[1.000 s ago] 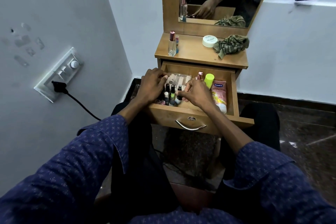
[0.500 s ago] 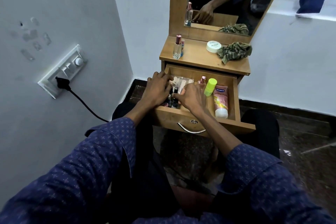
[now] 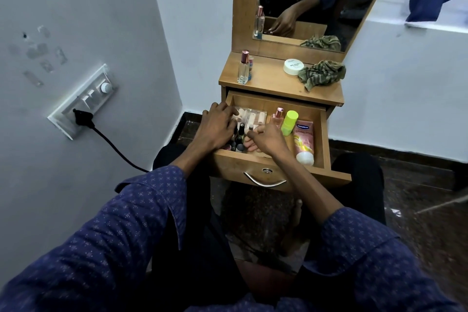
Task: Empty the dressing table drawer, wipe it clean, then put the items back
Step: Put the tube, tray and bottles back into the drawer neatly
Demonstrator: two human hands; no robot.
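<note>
Since the earlier frames both hands have barely shifted: left hand [image 3: 217, 129] and right hand [image 3: 268, 138] remain down among the small nail polish bottles [image 3: 240, 135] at the front left of the open drawer [image 3: 326, 139]. Whether either grip has closed on a bottle I cannot tell, since the fingers are curled over the cluster and hide it. These bottles look like dark glass with slim caps, so probably light, hard, slippery and breakable; best pinched round the body, a few at a time. Behind them sits a clear case [image 3: 252, 115], and to the right a green-capped stick [image 3: 288, 123] and a pink tube [image 3: 304, 143]. On the bench above wait a perfume bottle [image 3: 243, 68], white jar [image 3: 293, 66] and cloth [image 3: 321, 74]
</note>
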